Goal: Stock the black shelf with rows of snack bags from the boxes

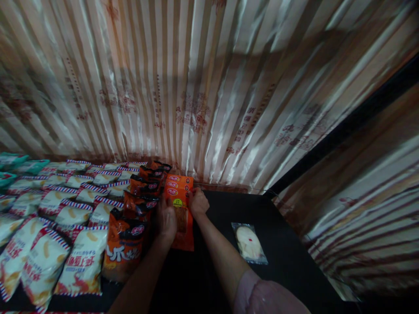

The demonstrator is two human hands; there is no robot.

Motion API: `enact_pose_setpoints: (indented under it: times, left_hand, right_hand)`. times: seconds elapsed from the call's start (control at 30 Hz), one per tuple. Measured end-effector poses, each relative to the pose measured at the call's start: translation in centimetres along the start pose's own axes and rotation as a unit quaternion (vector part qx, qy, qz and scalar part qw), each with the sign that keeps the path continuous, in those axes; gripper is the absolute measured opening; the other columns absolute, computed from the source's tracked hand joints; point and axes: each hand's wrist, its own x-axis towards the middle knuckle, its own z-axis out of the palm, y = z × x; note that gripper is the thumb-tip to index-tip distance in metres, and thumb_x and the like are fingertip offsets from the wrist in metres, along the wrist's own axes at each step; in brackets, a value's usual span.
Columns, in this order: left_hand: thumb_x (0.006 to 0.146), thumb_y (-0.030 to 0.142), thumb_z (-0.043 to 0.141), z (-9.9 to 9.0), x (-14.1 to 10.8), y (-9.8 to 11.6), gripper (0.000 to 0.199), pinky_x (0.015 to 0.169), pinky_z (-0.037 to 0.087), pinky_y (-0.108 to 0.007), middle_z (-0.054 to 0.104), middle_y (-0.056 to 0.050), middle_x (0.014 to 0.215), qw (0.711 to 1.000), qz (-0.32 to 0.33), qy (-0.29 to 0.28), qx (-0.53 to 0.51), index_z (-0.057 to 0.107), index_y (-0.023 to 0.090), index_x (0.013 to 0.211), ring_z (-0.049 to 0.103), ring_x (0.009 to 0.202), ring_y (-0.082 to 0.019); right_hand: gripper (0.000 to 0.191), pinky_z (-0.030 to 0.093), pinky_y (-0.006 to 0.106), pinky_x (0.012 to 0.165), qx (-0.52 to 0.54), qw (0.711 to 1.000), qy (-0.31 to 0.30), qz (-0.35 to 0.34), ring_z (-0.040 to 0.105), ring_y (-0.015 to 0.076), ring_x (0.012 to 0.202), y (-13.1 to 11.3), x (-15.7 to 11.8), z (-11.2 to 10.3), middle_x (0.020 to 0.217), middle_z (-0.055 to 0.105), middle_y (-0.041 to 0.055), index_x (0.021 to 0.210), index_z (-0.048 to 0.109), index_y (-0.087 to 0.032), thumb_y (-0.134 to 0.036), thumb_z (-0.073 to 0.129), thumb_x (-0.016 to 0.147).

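Note:
Flat orange packets [182, 218] lie overlapping on the black table, beside a row of black-and-orange snack bags [122, 244]. My left hand [167, 219] rests along the left side of the orange packets, its fingers partly hidden and blurred. At their upper right edge is my right hand [198, 203], its fingers closed on the edge of an orange packet. Further right, a clear packet with a pale round item [249, 243] lies flat by itself.
Rows of white snack bags with striped edges [81, 257] cover the left side of the table. Green bags [31, 166] sit at the far left. A pleated printed curtain [193, 87] hangs behind the black table [288, 270], and a dark bar [327, 135] slants at the right.

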Motion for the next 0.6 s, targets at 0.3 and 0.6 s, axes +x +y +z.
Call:
enact_pose_setpoints:
  times: [0.3, 0.6]
  left_hand:
    - [0.085, 0.025, 0.04, 1.0, -1.1, 0.3, 0.041, 0.105, 0.028, -0.046, 0.05, -0.015, 0.13, 0.997, 0.066, 0.006, -0.039, 0.053, 0.01, 0.121, 0.034, 0.129, -0.028]
    - [0.085, 0.03, 0.04, 1.1, -1.2, 0.3, 0.042, 0.105, 0.027, -0.045, 0.051, -0.013, 0.129, 0.998, 0.057, 0.002, -0.041, 0.053, 0.013, 0.122, 0.036, 0.127, -0.028]
  right_hand:
    - [0.021, 0.041, 0.028, 0.065, 0.008, 1.0, 0.002, -0.006, 0.062, 0.0185, 0.084, 0.0, -0.3, 0.0, 0.098, 0.062, 0.0034, 0.095, 0.055, -0.024, -0.039, 0.045, 0.086]
    - [0.03, 0.042, 0.023, 0.075, 0.107, 0.993, 0.034, -0.043, 0.06, 0.0156, 0.092, 1.6, -0.9, 0.3, 0.102, 0.065, 0.007, 0.106, 0.058, -0.018, -0.021, 0.035, 0.088]
